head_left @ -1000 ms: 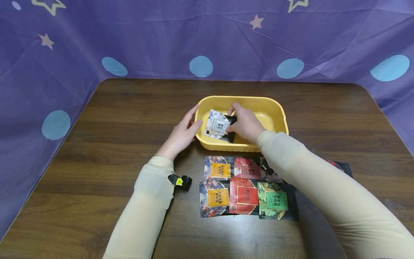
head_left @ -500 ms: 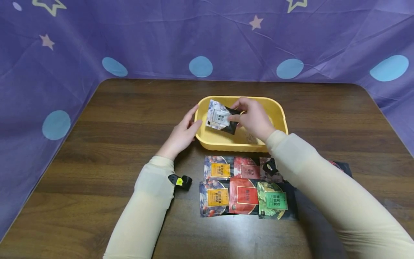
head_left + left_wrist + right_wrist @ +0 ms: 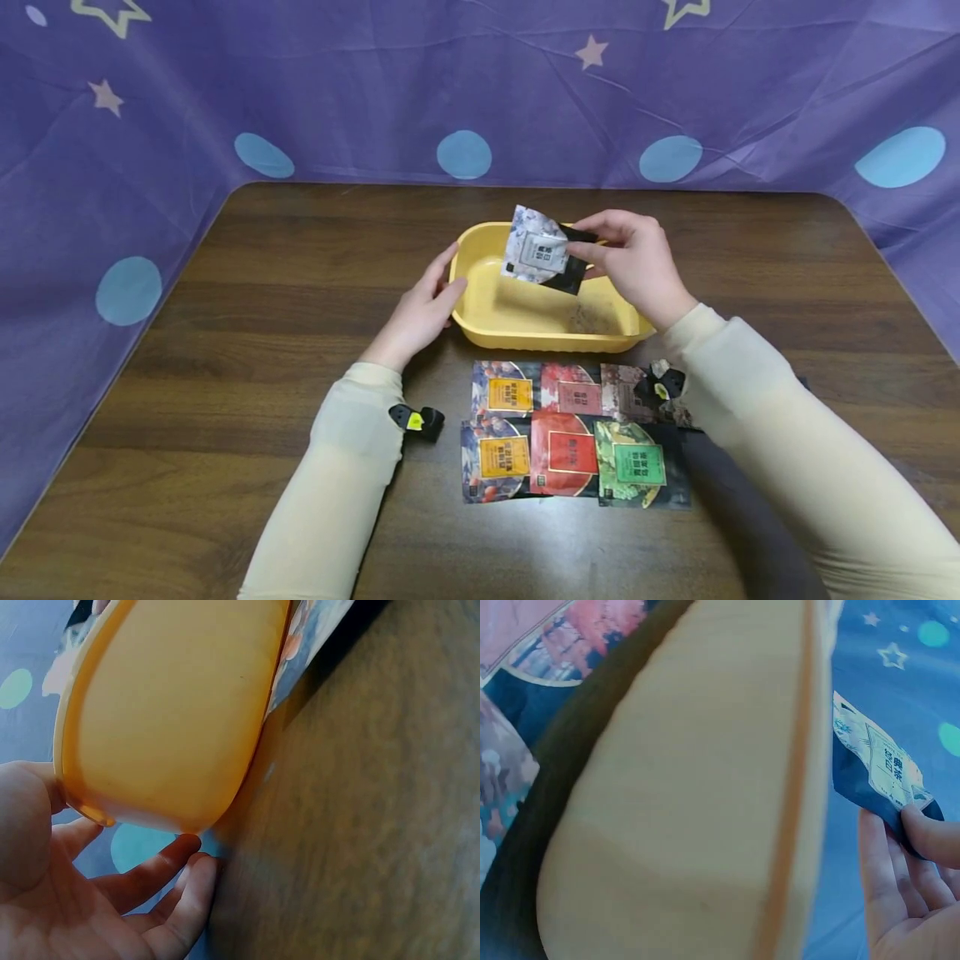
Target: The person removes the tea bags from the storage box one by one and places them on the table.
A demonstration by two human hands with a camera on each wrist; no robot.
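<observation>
My right hand (image 3: 636,260) pinches a white-and-black tea sachet (image 3: 537,251) by its black end, thumb on top and fingers beneath. The sachet is tilted above a yellow plastic basin (image 3: 551,342). In the right wrist view the sachet (image 3: 877,761) is beyond the basin's wall (image 3: 682,780), with the thumb on its printed face. My left hand (image 3: 422,315) holds the basin's left end. In the left wrist view, the thumb is at the rim and the fingertips (image 3: 187,844) touch the outside of the end wall (image 3: 172,712). A dark speckled patch shows on the basin's floor.
In front of the basin lie two rows of flat sachets: orange-labelled (image 3: 504,458), red (image 3: 572,454) and green (image 3: 639,464) nearest, with a pink one (image 3: 573,392) behind. The right forearm covers part of the back row. A purple cloth (image 3: 360,92) hangs behind the wooden table (image 3: 300,275).
My right hand has lifted the white-and-black sachet from inside the basin and moved it up and to the right. The left hand has stayed at the basin's left end.
</observation>
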